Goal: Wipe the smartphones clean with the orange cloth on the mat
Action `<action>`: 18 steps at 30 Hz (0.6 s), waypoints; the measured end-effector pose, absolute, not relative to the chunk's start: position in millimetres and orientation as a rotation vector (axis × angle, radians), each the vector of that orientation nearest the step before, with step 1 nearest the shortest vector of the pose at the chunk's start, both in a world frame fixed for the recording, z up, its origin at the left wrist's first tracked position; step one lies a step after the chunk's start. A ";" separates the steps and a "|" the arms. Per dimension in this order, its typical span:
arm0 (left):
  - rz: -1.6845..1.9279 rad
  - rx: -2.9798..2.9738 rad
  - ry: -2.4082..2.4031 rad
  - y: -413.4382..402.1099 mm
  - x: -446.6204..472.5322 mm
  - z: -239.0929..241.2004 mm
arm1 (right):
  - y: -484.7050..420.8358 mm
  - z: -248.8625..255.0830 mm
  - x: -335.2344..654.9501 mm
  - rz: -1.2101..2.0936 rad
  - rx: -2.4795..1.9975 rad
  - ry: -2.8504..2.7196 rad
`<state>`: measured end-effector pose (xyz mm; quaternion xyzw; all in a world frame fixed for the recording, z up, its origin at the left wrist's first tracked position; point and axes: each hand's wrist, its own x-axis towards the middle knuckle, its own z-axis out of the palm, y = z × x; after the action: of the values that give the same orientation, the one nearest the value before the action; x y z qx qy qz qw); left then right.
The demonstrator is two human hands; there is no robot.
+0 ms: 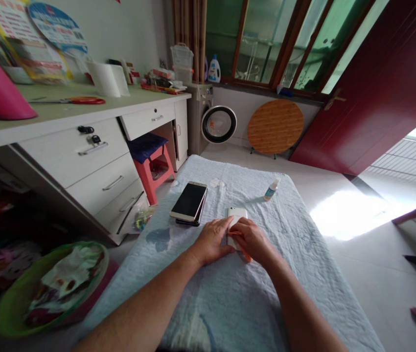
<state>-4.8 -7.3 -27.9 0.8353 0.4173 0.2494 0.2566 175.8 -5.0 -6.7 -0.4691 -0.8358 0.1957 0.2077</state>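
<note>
A white phone lies face down on a pale blue cloth spread over a low surface. My left hand rests flat along the phone's left edge, fingers laid against it. Over the phone's lower right part my right hand is closed, pinching a thin orange tool that pokes out beneath the fingers. Two stacked phones, the top one gold-rimmed with a dark screen, lie to the left. A small white spray bottle lies to the upper right.
A white desk with drawers stands at left, a red stool beneath it. A green bowl of rubbish sits at lower left. A washing machine, a round wooden tabletop and a dark red door stand behind.
</note>
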 end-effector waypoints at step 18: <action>0.628 2.358 1.168 -11.5 -1.7 -20.6 | 8.2 -17.6 203.4 0.315 -1.603 -2.124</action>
<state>-1.7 -11.5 -20.6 0.8509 0.4216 0.2268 0.2163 203.4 8.2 -17.6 -0.5823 -0.7716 0.1144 0.2288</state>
